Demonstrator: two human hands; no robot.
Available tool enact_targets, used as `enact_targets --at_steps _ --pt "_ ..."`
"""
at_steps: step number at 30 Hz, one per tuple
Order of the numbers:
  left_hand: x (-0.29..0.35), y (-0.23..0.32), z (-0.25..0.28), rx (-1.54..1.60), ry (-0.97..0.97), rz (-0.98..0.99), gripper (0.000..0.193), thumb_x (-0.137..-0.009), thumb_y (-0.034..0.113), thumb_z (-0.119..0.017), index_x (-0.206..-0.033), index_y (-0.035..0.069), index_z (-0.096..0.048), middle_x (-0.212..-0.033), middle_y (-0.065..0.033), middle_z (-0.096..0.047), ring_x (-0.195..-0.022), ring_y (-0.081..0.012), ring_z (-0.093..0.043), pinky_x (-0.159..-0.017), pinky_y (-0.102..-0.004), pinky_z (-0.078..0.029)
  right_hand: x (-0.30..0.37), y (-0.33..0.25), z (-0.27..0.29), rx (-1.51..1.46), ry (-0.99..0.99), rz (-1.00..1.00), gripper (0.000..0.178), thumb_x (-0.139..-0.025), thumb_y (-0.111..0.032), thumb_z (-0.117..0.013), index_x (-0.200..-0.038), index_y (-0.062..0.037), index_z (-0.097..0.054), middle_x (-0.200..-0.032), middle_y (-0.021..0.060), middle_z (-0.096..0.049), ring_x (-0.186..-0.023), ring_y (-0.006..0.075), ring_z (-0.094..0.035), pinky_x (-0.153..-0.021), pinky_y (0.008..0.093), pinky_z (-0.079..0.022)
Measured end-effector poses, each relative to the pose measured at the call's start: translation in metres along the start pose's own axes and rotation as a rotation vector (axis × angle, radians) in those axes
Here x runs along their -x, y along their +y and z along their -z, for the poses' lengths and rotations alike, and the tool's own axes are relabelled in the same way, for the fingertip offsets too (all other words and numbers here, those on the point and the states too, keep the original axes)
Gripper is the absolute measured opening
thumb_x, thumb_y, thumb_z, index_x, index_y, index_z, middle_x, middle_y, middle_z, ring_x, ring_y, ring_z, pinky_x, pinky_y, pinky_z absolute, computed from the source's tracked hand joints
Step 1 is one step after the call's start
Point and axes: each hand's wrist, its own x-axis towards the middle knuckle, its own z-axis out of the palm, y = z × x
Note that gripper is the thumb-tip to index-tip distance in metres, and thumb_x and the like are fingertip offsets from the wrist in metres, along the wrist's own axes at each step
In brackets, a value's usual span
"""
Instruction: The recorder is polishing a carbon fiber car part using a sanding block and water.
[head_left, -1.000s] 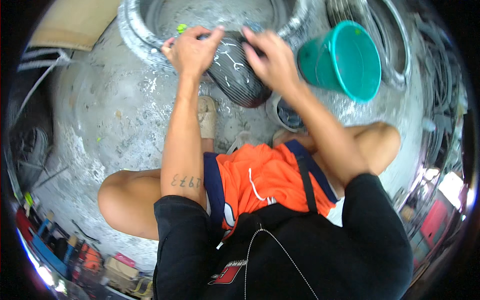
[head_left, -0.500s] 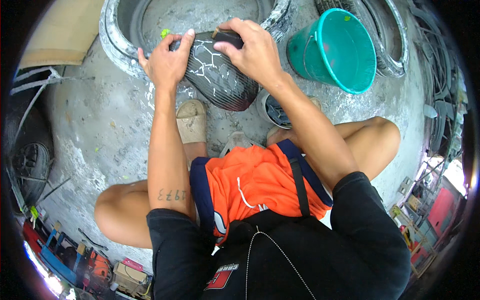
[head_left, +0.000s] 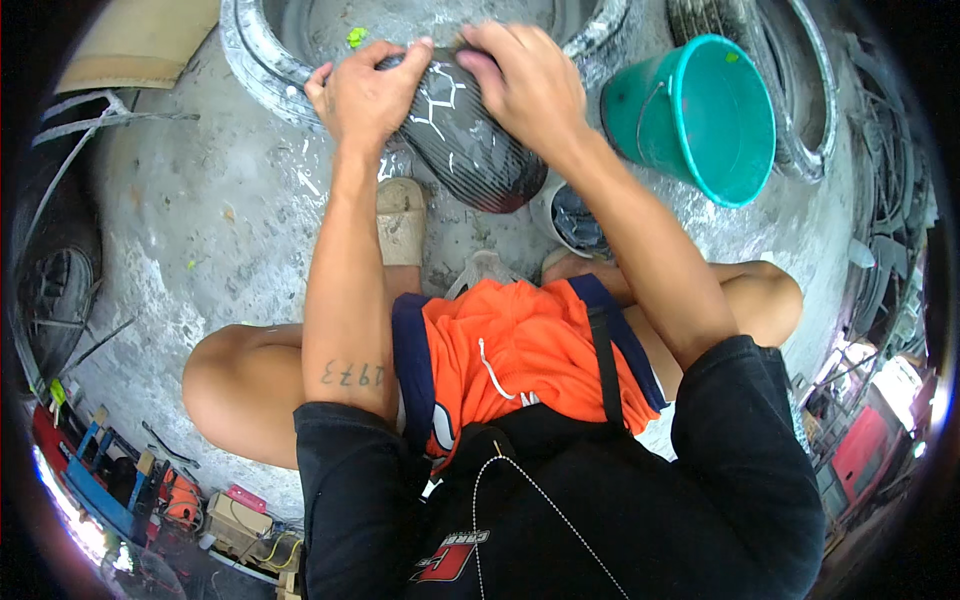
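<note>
Left hand (head_left: 364, 98) grips the glossy panel (head_left: 472, 150); right hand (head_left: 532, 88) curls over it, whether holding anything I can't tell. Should the left slacken, that panel might slip.

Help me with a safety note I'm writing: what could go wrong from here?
The panel looks glossy, so it might slip from under the left hand and get scuffed on the floor.
The bucket stands close to the right hand; a wide swing could knock it over.
The white tub sits beside the right forearm, so a lowered arm may bump it.
</note>
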Motion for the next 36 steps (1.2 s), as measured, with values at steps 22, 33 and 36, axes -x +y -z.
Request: enact_targets --at_steps 22,33,36 --pt "-0.005 0.007 -0.001 0.005 0.014 -0.018 0.058 -0.083 0.073 -0.061 -0.097 0.020 -0.081 -0.092 -0.0080 -0.077 -0.114 -0.0254 -0.060 -0.115 -0.0385 -0.024 -0.057 -0.002 0.094 0.220 -1.068 -0.038 0.096 -0.082 -0.006 -0.076 -0.161 -0.0328 -0.028 -0.100 0.0229 -0.072 -0.093 0.0429 -0.070 -0.082 0.0498 -0.054" --pt "-0.003 0.005 0.001 -0.004 0.012 -0.017 0.061 -0.083 0.074 -0.060 -0.097 0.018 -0.080 -0.091 -0.0094 -0.077 -0.107 -0.0234 -0.063 -0.114 -0.0382 -0.024 -0.047 -0.011 0.105 0.479 -1.363 0.029 0.109 -0.080 -0.006 -0.076 -0.164 -0.0382 -0.014 -0.094 0.0178 -0.073 -0.087 0.0367 -0.072 -0.077 0.0475 -0.056" --pt "-0.003 0.012 -0.001 -0.010 -0.008 -0.025 0.060 -0.083 0.073 -0.060 -0.096 0.018 -0.080 -0.089 -0.0107 -0.076 -0.106 -0.0232 -0.064 -0.115 -0.0382 -0.024 -0.038 0.006 0.116 0.423 -1.324 0.063 0.094 -0.081 -0.008 -0.076 -0.160 -0.0335 -0.031 -0.096 0.0174 -0.073 -0.088 0.0367 -0.072 -0.078 0.0469 -0.056"
